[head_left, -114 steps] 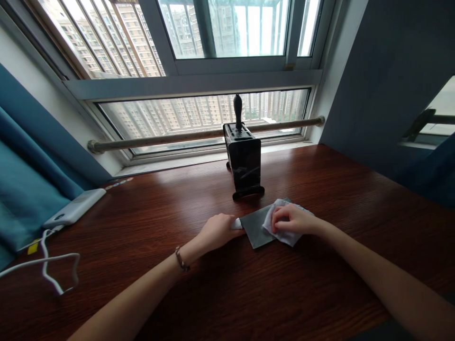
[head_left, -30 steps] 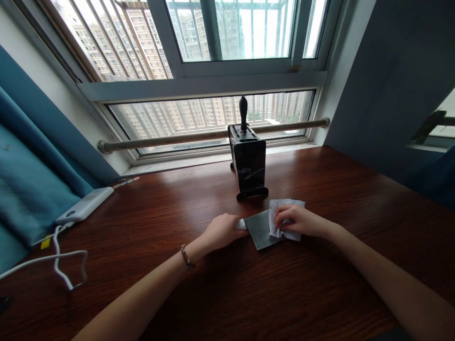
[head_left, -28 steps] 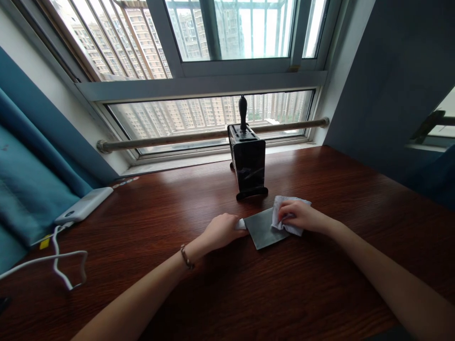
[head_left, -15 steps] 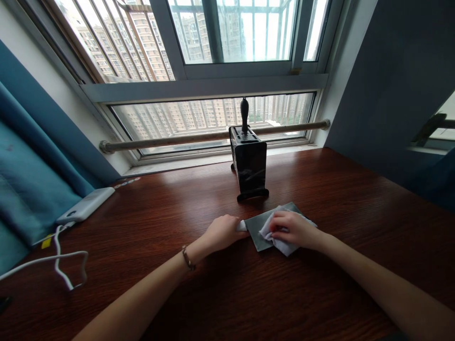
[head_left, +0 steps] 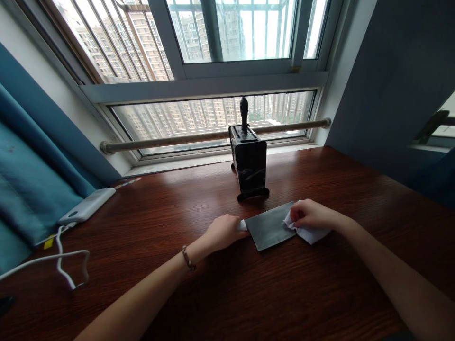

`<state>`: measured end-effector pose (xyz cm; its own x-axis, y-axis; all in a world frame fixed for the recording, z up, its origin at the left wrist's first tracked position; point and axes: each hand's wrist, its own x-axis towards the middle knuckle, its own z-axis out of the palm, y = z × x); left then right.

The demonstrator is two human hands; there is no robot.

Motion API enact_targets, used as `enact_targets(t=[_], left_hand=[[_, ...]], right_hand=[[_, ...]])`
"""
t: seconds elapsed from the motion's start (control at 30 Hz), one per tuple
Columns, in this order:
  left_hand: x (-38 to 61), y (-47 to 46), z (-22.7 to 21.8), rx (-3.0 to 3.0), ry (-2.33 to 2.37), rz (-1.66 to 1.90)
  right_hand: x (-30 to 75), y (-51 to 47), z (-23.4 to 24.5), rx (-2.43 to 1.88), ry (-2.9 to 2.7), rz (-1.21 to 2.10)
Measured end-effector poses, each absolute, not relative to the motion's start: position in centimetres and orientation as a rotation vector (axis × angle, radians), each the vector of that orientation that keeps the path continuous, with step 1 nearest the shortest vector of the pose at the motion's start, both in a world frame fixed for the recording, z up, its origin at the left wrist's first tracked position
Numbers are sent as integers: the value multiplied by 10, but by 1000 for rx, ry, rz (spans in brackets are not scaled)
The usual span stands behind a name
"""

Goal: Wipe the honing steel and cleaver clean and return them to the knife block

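Observation:
A cleaver (head_left: 270, 225) lies flat over the wooden table, its broad grey blade pointing right. My left hand (head_left: 223, 231) is closed around its handle, of which only a pale metal end shows beside the blade. At the blade's far right end, my right hand (head_left: 313, 214) pinches a white cloth (head_left: 310, 234). Part of the cloth rests on the blade's edge and the remainder hangs over the tabletop. Behind the cleaver stands a black knife block (head_left: 250, 163) with one dark-handled tool (head_left: 243, 113) upright in it.
On the left of the table (head_left: 170, 203) are a white power bank (head_left: 87, 206) and its white cable (head_left: 60, 265), by a blue curtain (head_left: 31, 166). A metal rail (head_left: 185, 139) runs before the barred window. A dark wall (head_left: 384, 94) rises on the right.
My right hand has slid the cloth rightward along the blade to its far end, uncovering most of the blade. My left hand and the cleaver stay in place.

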<state>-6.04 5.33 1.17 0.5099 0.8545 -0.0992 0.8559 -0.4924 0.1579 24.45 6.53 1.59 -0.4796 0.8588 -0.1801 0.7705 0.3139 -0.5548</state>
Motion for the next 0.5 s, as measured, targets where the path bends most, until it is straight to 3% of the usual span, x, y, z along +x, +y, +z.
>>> enact_targets(t=[0.5], left_hand=[[-59, 52, 14, 2533, 1491, -59]], right_hand=[[263, 69, 19, -1819, -2358, 870]])
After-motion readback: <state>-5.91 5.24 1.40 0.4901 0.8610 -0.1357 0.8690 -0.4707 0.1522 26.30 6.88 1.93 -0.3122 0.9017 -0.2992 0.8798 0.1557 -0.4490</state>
